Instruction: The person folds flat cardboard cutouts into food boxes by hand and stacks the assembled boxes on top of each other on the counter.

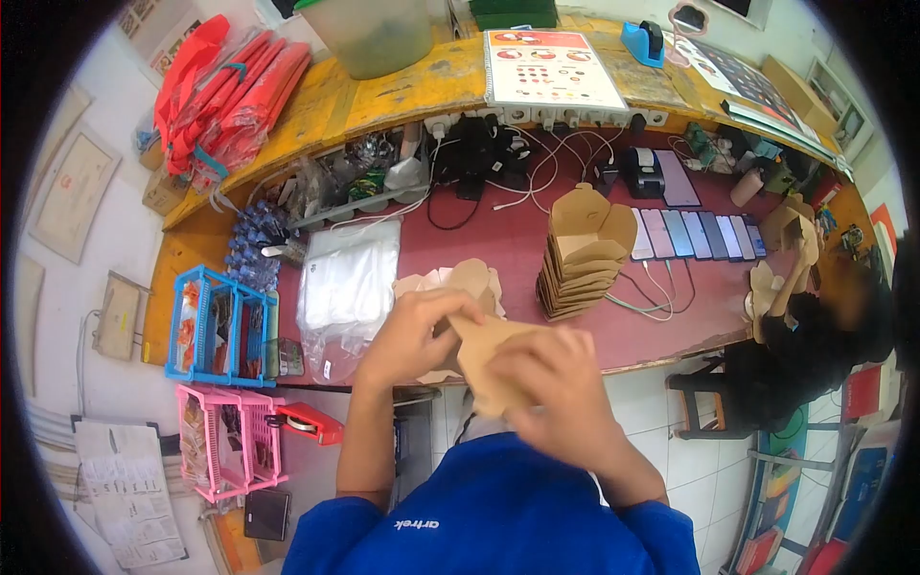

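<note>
Between my hands is a brown cardboard food box (487,356), partly folded and held above the table's near edge. My left hand (422,331) grips its left side, thumb and fingers closed on the card. Over its right side bends my right hand (551,383), slightly blurred, its fingers pressed on the card. Behind my left hand lie flat cardboard box blanks (470,278) on the red tabletop. Just beyond my right hand rises a stack of nested, formed boxes (580,264), the top one open with its flaps up.
Several phones (695,235) lie in a row with charging cables. White plastic bags (350,273) and a blue basket (220,326) are at left, a pink basket (230,441) below. At right, another person (815,326) sits handling similar boxes. A raised yellow shelf (383,96) runs behind.
</note>
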The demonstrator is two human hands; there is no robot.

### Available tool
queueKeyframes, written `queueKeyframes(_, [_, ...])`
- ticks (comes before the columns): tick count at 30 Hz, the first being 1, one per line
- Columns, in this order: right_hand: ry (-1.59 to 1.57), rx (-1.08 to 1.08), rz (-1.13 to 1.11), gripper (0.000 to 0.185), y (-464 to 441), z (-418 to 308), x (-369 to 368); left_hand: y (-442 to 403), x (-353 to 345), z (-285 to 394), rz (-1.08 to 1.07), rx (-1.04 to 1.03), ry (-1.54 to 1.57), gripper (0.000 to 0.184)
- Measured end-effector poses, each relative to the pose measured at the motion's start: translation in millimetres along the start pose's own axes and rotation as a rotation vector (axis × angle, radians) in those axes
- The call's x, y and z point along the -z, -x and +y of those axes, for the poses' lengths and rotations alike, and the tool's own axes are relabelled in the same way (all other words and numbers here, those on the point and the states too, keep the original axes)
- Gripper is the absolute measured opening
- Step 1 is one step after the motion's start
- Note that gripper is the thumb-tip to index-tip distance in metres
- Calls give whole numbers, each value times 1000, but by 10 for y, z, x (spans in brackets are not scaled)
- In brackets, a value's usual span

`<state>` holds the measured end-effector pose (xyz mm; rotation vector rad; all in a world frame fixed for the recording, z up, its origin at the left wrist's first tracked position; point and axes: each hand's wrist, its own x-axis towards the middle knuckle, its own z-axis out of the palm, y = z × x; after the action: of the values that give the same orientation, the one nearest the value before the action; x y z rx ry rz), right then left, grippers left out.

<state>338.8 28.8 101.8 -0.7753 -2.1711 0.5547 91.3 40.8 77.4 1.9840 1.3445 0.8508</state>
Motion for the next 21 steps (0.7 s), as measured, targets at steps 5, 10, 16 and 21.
queueKeyframes(5, [-373, 104, -156, 44, -73, 115, 359, 37, -22, -122, -7, -166, 55, 22])
queueKeyframes(10, [-497, -334, 66, 36, -113, 584, -121, -142, -147, -17, -5, -367, 118, 19])
queueKeyframes(16, [-576, -347, -56, 24, -10, 548, -180, -122, -281, 33, 107, -360, 93, 20])
queueKeyframes(21, [-592, -354, -26, 21, 15, 567, -170, -144, -321, 133, 309, -178, 5, 22])
